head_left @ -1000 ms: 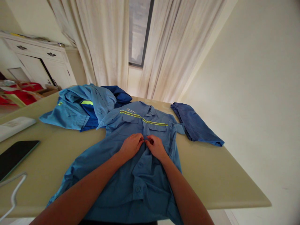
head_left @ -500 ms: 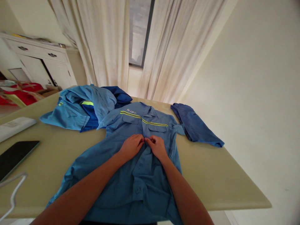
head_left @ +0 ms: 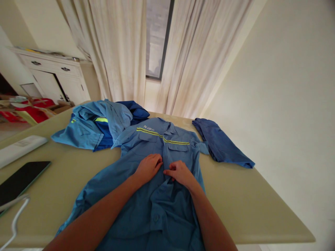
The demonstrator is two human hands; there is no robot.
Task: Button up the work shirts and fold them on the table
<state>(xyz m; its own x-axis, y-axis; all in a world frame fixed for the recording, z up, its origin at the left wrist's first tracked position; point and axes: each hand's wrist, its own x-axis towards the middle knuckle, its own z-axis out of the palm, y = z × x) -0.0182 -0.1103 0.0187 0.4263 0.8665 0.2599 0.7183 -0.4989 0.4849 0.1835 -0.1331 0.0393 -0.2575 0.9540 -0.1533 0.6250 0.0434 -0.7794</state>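
A blue work shirt (head_left: 146, 195) with a yellow-green chest stripe lies front up on the beige table (head_left: 240, 202), collar away from me. My left hand (head_left: 148, 168) rests on the shirt's front placket, fingers curled and pinching the cloth. My right hand (head_left: 180, 173) sits just right of it, fingers pinched on the placket edge near a button. The two hands almost touch at the middle of the shirt. A button (head_left: 156, 218) shows lower down the front.
A heap of light and dark blue shirts (head_left: 96, 125) lies at the back left. A folded dark blue garment (head_left: 222, 144) lies at the back right. A dark tablet (head_left: 21, 179), a white cable (head_left: 15, 219) and a white flat device (head_left: 21, 148) sit at the left. Curtains hang behind.
Both hands have slid slightly toward me down the shirt front, and the right hand has dropped a little lower than the left. The view has tilted down slightly.
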